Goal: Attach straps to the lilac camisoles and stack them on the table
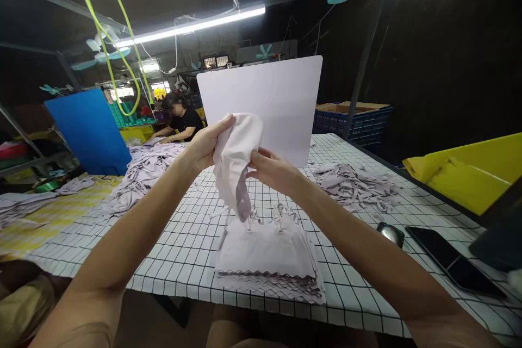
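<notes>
Between my hands, above the table, I hold up a pale lilac garment [238, 147] of soft, thin cloth, its lower end hanging down in folds. My left hand [210, 144] grips its upper left side, thumb at the top edge. At its right side my right hand [271, 171] pinches the cloth, with some fingers partly behind it. Just below lies a neat stack of matching garments [267, 250] with wavy-cut edges facing me and thin straps gathered at the far side. The hanging cloth covers part of the stack's far edge.
The table [183, 253] has a white grid-patterned cover. Loose cloth heaps lie left [142, 174] and right [354, 185]. A white board [265, 92] and a blue board [92, 130] stand upright. A phone [452, 258] lies right. Far left, another person [183, 122] handles cloth.
</notes>
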Tool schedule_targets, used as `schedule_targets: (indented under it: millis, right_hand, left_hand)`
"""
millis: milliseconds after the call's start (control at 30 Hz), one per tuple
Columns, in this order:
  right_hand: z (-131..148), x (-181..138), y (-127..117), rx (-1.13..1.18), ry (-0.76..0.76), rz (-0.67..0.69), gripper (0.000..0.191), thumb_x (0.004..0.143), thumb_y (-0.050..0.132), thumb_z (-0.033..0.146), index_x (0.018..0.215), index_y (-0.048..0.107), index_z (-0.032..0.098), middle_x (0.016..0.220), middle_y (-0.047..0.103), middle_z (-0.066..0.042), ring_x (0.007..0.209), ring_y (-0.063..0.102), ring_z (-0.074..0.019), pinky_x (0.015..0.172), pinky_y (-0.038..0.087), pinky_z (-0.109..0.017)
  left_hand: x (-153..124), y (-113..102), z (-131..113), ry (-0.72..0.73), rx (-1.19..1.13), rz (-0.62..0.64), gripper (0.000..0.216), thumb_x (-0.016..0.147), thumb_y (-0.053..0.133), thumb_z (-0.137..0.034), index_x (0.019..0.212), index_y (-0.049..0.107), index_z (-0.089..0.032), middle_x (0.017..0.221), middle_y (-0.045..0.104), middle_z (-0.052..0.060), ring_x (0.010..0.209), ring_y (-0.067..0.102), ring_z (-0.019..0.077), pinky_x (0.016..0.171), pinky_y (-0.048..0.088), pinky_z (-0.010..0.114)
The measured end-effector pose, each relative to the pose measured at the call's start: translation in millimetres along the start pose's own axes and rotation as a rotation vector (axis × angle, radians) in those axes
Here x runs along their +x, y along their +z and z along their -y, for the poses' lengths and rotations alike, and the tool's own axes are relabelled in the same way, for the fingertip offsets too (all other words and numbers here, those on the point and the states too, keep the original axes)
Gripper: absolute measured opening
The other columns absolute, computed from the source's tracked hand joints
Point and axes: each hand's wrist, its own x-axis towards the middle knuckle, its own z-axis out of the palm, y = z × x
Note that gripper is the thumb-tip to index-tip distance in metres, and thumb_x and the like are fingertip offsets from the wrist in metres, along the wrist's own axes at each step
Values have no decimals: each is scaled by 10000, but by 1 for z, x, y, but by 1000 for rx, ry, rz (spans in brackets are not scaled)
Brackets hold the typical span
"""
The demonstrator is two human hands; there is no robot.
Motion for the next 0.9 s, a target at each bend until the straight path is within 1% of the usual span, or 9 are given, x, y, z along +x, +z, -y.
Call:
schedule_targets:
  millis: [100,200,300,433,533,600,667,767,900]
  right_hand:
    - [-7,19,8,-67,6,-168,314,694,785,363,951,653,238,940,704,-45,870,655,-220,775,574,-350]
    - [-4,30,0,-540,-115,-415,97,751,636,229,841,660,204,872,688,-50,880,635,-233,803,539,-356]
    - [9,29,-17,-841,-215,-473,232,729,562,115,902,696,192,878,695,-42,868,626,-212,827,520,-360]
    - [36,12,-51,-503,-36,-474,154,708,579,116,807,685,166,814,687,-59,703,633,-177,696,568,-379]
    - [53,-14,-90,-201,-10,-457,105,685,596,115,740,652,185,685,608,6,510,506,-98,691,607,-440]
    - [60,-34,-116,-289,27,-458,107,683,606,126,728,674,196,623,574,26,464,443,-81,662,612,-449]
    - [59,-49,-128,-585,102,-446,118,666,678,141,761,727,191,691,654,-18,550,553,-129,664,613,-444]
    - [44,-56,-105,-843,-26,-323,233,716,741,211,946,773,198,976,742,-79,869,687,-214,812,621,-444]
    - [5,-30,-29,-692,-363,-42,295,882,475,137,902,760,212,1071,754,-43,980,703,-174,892,608,-397]
  left_hand:
    - [4,-12,5,96,29,-87,242,907,681,-341,927,692,-101,780,728,88,710,721,197,651,603,278]
    - [5,-28,7,216,63,-186,246,832,766,-353,881,687,-125,766,709,51,641,681,153,590,565,229]
    - [6,-40,6,253,59,-257,237,829,771,-353,884,690,-138,745,698,27,586,648,127,529,527,202]
    - [9,-51,0,267,-35,-415,165,906,687,-293,864,684,-134,684,685,14,533,616,115,510,510,195]
    - [13,-59,-6,261,-78,-487,170,936,644,-260,843,674,-121,665,678,20,508,606,113,521,523,207]
    - [16,-63,-10,265,-75,-490,157,924,662,-271,889,676,-119,671,675,21,501,608,118,535,543,226]
    - [18,-63,-13,252,-48,-458,206,897,701,-315,967,674,-123,667,667,20,498,615,131,551,564,250]
    - [21,-54,-18,171,2,-370,269,890,704,-352,1035,659,-130,624,640,21,467,602,139,511,553,253]
    - [20,-31,-19,46,52,-276,242,919,652,-327,1045,648,-120,568,623,25,433,580,138,448,518,232]
